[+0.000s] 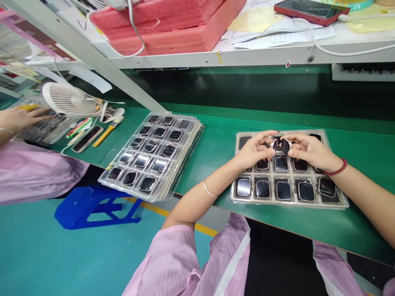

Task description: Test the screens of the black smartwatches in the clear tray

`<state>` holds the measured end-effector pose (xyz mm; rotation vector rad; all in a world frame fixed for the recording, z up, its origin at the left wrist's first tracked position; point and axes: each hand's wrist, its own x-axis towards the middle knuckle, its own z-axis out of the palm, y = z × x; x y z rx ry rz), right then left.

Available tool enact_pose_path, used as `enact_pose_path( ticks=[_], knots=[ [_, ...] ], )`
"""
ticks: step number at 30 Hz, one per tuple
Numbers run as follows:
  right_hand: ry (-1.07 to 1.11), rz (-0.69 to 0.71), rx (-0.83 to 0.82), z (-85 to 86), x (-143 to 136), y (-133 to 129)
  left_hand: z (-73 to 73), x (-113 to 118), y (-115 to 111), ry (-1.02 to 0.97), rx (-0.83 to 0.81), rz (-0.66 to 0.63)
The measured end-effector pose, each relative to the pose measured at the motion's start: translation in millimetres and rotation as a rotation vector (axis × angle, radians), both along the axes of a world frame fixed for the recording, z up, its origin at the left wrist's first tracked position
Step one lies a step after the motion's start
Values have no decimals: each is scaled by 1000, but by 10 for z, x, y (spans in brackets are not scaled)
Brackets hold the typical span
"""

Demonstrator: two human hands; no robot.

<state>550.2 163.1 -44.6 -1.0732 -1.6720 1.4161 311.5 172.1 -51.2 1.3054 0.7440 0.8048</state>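
Above the tray in front of me, my left hand [257, 149] pinches a small silver-edged watch part [274, 144], seen nearly edge-on. My right hand [308, 149] grips a smartwatch [285, 146] with a dark face and silver rim, tilted toward the left one. Whether the two pieces touch is hard to make out. Below both hands lies a clear plastic tray [247, 202] whose compartments hold several square smartwatches [283, 190] with dark, shiny screens. My hands and forearms cover part of its back rows.
To the left stands a stack of similar trays [173, 181] filled with watches. Beyond it are a yellow-handled brush [108, 131], a phone [88, 139], a white fan [72, 99] and a co-worker's hand [26, 118]. A shelf edge [247, 59] runs overhead; a blue stool [92, 207] is below.
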Motion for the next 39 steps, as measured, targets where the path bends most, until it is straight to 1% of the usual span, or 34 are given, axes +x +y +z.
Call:
enact_pose_path(
  ticks=[14, 20, 25, 32, 35, 39],
  knots=[
    [43, 11, -14, -6, -15, -3, -38, 7, 15, -4, -8, 3],
    [84, -31, -38, 8, -64, 0, -47, 28, 6, 46, 45, 95],
    [25, -36, -2, -11, -89, -17, -26, 49, -30, 78, 90, 149],
    [17, -13, 17, 24, -112, -50, -23, 44, -15, 86, 104, 148],
    [18, -17, -11, 26, -102, -25, -22, 43, -7, 90, 84, 136],
    [55, -51, -70, 4, -27, -4, -16, 74, 5, 73, 14, 142]
  ],
)
